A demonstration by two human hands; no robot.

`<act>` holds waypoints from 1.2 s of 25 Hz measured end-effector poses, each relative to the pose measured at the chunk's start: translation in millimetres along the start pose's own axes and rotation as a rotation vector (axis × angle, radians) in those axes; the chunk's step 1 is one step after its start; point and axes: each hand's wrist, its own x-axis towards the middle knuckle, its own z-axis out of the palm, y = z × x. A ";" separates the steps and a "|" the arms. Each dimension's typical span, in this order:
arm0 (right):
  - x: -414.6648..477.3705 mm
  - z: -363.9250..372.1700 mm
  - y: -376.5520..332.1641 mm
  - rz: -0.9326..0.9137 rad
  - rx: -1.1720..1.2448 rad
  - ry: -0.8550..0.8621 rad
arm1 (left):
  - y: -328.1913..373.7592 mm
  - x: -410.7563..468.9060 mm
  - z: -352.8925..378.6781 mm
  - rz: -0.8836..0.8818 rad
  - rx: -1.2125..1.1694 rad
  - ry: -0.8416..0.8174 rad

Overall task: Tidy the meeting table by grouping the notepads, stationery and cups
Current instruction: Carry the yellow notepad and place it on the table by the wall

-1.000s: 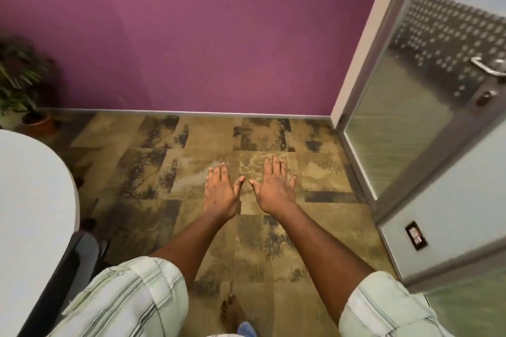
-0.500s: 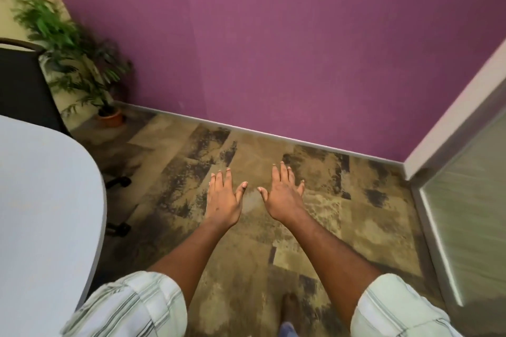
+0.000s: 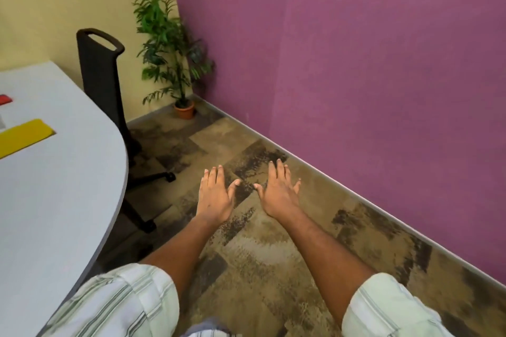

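My left hand (image 3: 215, 195) and my right hand (image 3: 278, 191) are stretched out side by side above the carpet, palms down, fingers spread, holding nothing. To the left is the rounded end of the pale grey meeting table (image 3: 63, 189). A flat yellow notepad (image 3: 22, 137) lies on it near the left frame edge, cut off by the frame. A small red object (image 3: 5, 98) shows farther back at the left edge; I cannot tell what it is. Both hands are well to the right of the table, apart from it.
A black office chair (image 3: 102, 82) stands behind the table's end, its wheeled base (image 3: 153, 178) on the carpet. A potted plant (image 3: 171, 49) sits in the corner. The purple wall (image 3: 356, 76) runs along the right, with patterned carpet (image 3: 260, 254) between it and the table.
The view has swung left: the glass door has left the frame, and the table, chair, plant and yellow notepad have come in. Both hands keep the same open, spread pose.
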 end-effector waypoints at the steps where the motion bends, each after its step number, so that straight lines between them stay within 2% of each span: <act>1: 33.3 2.4 -5.2 -0.049 -0.020 -0.007 | -2.8 26.5 1.6 -0.053 -0.001 0.013; 2: 34.3 1.7 -7.2 -0.056 -0.018 -0.005 | -3.2 28.5 -0.9 -0.045 -0.009 0.015; 6: 154.7 24.5 -34.6 -0.170 -0.010 -0.031 | -32.4 127.9 17.2 -0.134 -0.005 0.065; 11: 256.7 36.9 -62.7 -0.193 -0.026 -0.076 | -51.8 239.8 25.8 -0.192 -0.020 0.041; 12: 258.9 34.9 -61.2 -0.197 -0.035 -0.086 | -48.3 242.6 24.5 -0.185 -0.015 0.040; 14: 317.0 37.7 -80.2 -0.201 -0.037 -0.079 | -58.6 301.7 19.7 -0.156 -0.015 0.049; 16: 362.5 38.0 -99.5 -0.197 -0.006 -0.139 | -69.4 348.2 15.5 -0.209 -0.044 0.025; 21: 464.4 57.5 -130.5 -0.272 -0.034 -0.154 | -97.9 434.4 19.8 -0.264 -0.015 0.065; 25: 555.0 66.9 -159.3 -0.365 -0.029 -0.142 | -118.6 507.5 20.6 -0.310 0.041 0.097; 28: 638.3 76.8 -182.4 -0.474 -0.046 -0.187 | -130.5 575.9 23.7 -0.426 0.031 0.163; 30: 664.0 75.0 -196.2 -0.528 -0.061 -0.184 | -136.7 598.3 16.7 -0.467 0.059 0.170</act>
